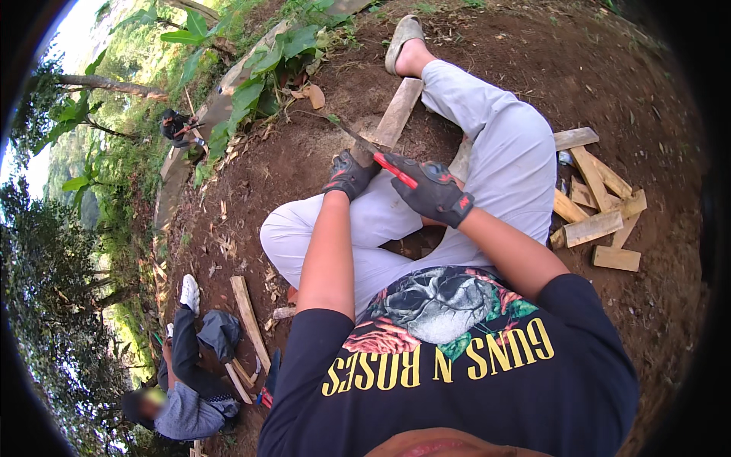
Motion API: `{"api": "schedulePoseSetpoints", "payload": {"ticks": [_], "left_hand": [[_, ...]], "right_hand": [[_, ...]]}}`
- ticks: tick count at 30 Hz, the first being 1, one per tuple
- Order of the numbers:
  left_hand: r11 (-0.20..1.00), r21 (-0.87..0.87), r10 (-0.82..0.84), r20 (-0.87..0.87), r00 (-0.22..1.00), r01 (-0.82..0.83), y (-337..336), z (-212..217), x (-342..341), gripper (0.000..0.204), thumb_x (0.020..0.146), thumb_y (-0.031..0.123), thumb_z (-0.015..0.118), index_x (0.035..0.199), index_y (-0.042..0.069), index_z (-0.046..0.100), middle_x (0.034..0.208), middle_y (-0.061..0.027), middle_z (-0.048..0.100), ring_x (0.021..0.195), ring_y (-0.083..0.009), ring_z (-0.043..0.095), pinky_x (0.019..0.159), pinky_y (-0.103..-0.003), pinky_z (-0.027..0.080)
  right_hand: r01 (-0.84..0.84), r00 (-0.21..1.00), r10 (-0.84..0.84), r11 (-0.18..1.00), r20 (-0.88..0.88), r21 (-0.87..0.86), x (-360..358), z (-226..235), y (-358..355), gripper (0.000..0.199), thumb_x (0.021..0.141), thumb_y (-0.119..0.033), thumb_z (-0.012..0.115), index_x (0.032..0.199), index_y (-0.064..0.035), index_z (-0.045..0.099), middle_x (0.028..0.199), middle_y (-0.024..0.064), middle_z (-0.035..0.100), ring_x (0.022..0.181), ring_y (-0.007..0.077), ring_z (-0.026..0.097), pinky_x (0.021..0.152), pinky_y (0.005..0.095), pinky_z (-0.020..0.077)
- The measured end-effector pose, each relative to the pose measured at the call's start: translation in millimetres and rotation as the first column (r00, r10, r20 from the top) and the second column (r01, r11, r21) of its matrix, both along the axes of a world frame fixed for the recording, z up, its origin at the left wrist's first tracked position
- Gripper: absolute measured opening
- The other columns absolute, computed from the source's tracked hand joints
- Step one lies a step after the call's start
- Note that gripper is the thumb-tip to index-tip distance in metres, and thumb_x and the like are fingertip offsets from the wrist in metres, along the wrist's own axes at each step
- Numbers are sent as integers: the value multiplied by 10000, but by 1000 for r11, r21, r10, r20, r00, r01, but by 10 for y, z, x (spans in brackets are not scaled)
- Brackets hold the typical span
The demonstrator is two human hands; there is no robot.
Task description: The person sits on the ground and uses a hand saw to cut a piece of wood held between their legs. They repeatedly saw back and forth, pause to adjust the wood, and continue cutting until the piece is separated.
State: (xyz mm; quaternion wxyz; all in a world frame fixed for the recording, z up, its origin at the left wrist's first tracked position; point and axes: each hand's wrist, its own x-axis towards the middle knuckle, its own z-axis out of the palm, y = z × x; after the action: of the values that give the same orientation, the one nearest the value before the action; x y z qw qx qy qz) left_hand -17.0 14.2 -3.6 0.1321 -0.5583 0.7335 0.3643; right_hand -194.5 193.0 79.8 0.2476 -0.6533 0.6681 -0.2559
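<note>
I sit on bare soil with a long wooden plank (399, 111) lying ahead between my legs, its far end by my sandalled foot (403, 39). My right hand (435, 192), in a dark glove, grips the red handle (396, 170) of a handsaw. Its thin blade (346, 129) runs up and to the left across the plank's near end. My left hand (349, 175), also gloved, is clamped on the plank's near end right beside the blade. The part of the plank under my hands is hidden.
A heap of short cut wood pieces (598, 209) lies to my right. At lower left another person (186, 381) sits by a loose plank (250, 320). A third person (175, 126) is far off near big-leaved plants (266, 68).
</note>
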Motion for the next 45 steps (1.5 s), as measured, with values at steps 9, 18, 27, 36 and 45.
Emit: {"api": "schedulePoseSetpoints", "payload": {"ticks": [9,18,27,36,45], "left_hand": [[996,-21,91,26,996,-90,87,127,11,1176,786,645,858,1566,-102,390,1572,-344,476,1463,-460,510,1188,-477,464],[997,-58,45,-13,999,-45,-28,-154,157,1195,768,660,860,1563,-103,396,1541,-333,524,1437,-446,542,1195,-459,454],[908,-324,325,139,935,-267,312,131,-515,1253,840,840,665,1633,-65,315,1691,-323,325,1597,-414,315,1302,-534,262],[848,-324,-496,-209,842,419,851,73,-1403,947,965,672,611,1590,-21,453,1646,-281,440,1561,-434,368,1297,-503,276],[883,-373,-332,-73,940,283,707,83,-1293,611,914,514,719,1270,18,714,1309,-252,706,1233,-425,669,1060,-518,537]], "right_hand": [[235,963,-229,972,140,-23,-491,1070,1237,493,990,-207,719,1466,-91,658,1239,200,771,991,356,776,875,449,592],[497,71,-331,830,941,254,-1255,1214,886,496,1084,-140,548,1568,-29,545,706,-91,406,553,26,329,530,227,322],[592,-329,-336,655,882,470,-1494,919,699,501,1116,-175,507,1600,-44,503,673,-93,320,555,41,320,571,242,372],[429,-240,-53,890,969,155,-1753,541,821,529,1128,-197,519,1634,-58,446,649,-89,248,530,51,274,569,235,330],[364,-314,26,927,949,95,-1760,499,858,569,1132,-192,506,1672,-65,382,674,-85,247,558,58,293,628,254,367]]}}
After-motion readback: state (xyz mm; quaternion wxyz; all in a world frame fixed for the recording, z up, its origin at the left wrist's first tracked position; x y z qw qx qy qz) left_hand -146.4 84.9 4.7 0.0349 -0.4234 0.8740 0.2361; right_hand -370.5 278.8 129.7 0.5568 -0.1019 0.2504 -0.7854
